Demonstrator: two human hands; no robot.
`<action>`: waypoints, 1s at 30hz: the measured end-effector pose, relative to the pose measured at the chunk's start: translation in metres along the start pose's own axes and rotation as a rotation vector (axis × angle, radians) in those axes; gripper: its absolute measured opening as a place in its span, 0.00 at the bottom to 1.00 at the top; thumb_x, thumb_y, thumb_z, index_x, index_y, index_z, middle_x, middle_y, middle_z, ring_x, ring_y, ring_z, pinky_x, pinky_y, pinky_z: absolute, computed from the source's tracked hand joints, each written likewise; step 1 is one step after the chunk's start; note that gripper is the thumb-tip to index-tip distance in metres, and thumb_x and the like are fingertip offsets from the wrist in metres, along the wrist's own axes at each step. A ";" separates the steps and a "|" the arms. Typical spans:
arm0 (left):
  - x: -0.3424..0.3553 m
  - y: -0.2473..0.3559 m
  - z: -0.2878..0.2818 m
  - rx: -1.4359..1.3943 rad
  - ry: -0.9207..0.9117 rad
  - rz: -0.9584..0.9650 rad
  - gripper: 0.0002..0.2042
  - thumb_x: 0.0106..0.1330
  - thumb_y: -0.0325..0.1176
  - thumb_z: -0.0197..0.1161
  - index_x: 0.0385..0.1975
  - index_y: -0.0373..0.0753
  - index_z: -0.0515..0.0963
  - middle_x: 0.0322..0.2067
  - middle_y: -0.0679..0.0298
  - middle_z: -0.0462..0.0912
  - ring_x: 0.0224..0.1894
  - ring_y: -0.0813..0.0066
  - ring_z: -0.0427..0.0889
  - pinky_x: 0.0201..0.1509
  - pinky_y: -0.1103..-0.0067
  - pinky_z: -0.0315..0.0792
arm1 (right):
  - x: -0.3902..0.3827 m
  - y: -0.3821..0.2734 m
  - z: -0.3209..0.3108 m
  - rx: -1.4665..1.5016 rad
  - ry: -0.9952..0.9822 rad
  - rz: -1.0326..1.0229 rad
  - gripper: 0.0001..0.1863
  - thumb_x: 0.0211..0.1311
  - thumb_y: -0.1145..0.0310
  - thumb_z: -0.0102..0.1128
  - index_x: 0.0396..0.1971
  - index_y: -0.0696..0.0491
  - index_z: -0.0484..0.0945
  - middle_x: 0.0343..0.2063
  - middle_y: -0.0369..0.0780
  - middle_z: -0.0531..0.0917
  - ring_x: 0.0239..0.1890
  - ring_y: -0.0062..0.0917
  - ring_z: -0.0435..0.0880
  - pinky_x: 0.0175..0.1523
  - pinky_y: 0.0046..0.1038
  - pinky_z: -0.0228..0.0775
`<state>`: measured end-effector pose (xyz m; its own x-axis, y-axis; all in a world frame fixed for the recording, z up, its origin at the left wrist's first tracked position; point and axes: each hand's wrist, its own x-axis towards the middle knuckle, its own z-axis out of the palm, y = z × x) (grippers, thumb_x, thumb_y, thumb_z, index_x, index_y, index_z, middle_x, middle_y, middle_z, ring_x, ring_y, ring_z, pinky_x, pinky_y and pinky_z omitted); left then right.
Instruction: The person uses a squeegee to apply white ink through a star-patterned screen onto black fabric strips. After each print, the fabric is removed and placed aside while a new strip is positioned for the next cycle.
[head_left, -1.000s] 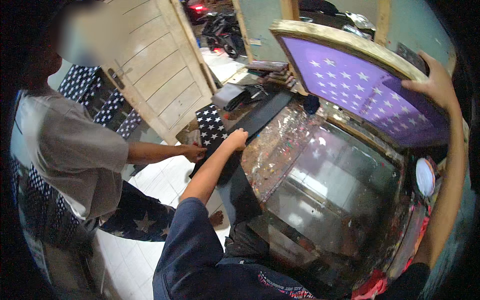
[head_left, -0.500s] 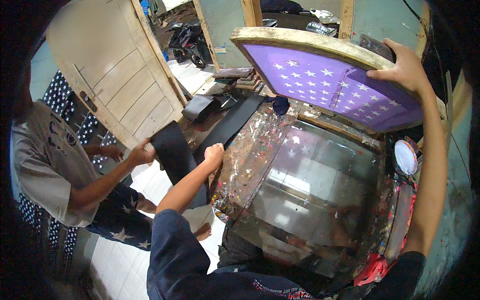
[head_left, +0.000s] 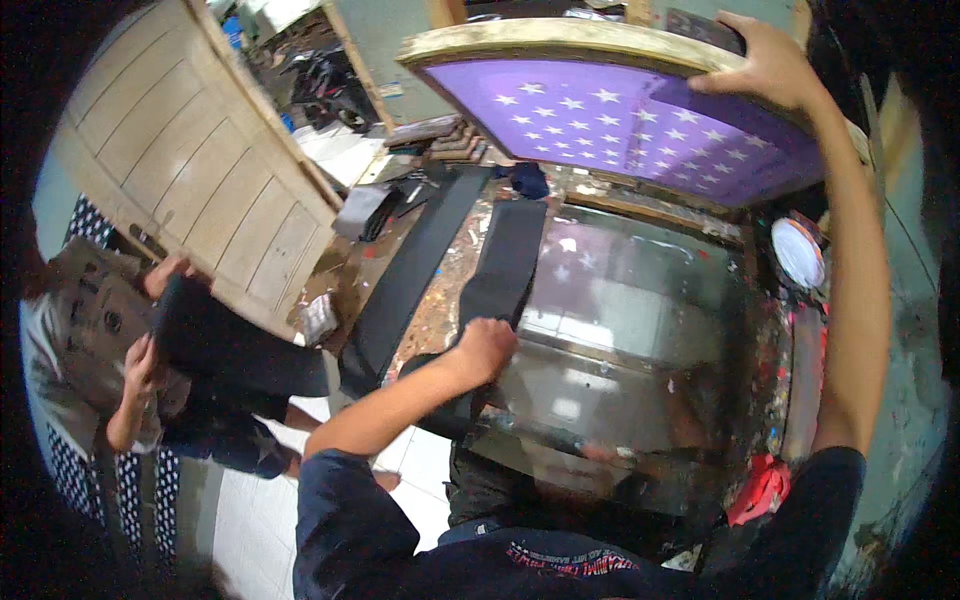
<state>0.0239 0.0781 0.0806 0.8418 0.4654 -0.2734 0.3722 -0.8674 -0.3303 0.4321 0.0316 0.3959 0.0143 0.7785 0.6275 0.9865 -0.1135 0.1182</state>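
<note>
- Left hand point(head_left: 487, 345) closed on a black fabric strip point(head_left: 505, 262) lying along the left edge of the glass printing table point(head_left: 640, 330)
- Right hand point(head_left: 765, 62) grips the raised purple star-patterned screen frame point(head_left: 610, 110) at the table's far edge
- A co-worker point(head_left: 110, 340) left of the table holds dark cloth point(head_left: 215, 345)

L hand point(head_left: 487, 345) fisted, arm low; R hand point(head_left: 765, 65) raised, fingers curled.

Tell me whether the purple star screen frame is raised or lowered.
Raised: the screen frame tilts up off the glass table, its far edge held by the right hand.
</note>
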 end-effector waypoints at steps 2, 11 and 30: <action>0.017 0.043 -0.019 -0.090 -0.226 0.053 0.09 0.65 0.34 0.62 0.37 0.41 0.88 0.41 0.60 0.89 0.47 0.63 0.89 0.43 0.68 0.83 | -0.001 -0.004 -0.009 -0.041 -0.129 0.078 0.65 0.27 0.25 0.74 0.59 0.66 0.76 0.56 0.60 0.80 0.58 0.49 0.81 0.66 0.40 0.70; 0.054 0.190 -0.051 -0.305 -0.468 0.144 0.10 0.64 0.36 0.66 0.41 0.42 0.88 0.44 0.58 0.89 0.47 0.59 0.89 0.44 0.69 0.84 | -0.002 -0.014 -0.020 -0.018 -0.140 0.023 0.60 0.28 0.24 0.74 0.51 0.66 0.80 0.52 0.60 0.82 0.55 0.50 0.83 0.61 0.41 0.73; 0.162 0.155 -0.075 -0.107 -0.152 0.045 0.11 0.68 0.36 0.61 0.46 0.46 0.88 0.49 0.64 0.88 0.52 0.69 0.87 0.48 0.72 0.82 | -0.006 -0.008 -0.006 -0.018 -0.032 -0.024 0.55 0.26 0.24 0.75 0.46 0.59 0.86 0.47 0.55 0.86 0.50 0.46 0.86 0.58 0.40 0.77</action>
<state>0.2470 0.0060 0.0530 0.7931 0.4398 -0.4215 0.3815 -0.8980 -0.2192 0.4235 0.0243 0.3959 -0.0038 0.8004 0.5994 0.9835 -0.1054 0.1469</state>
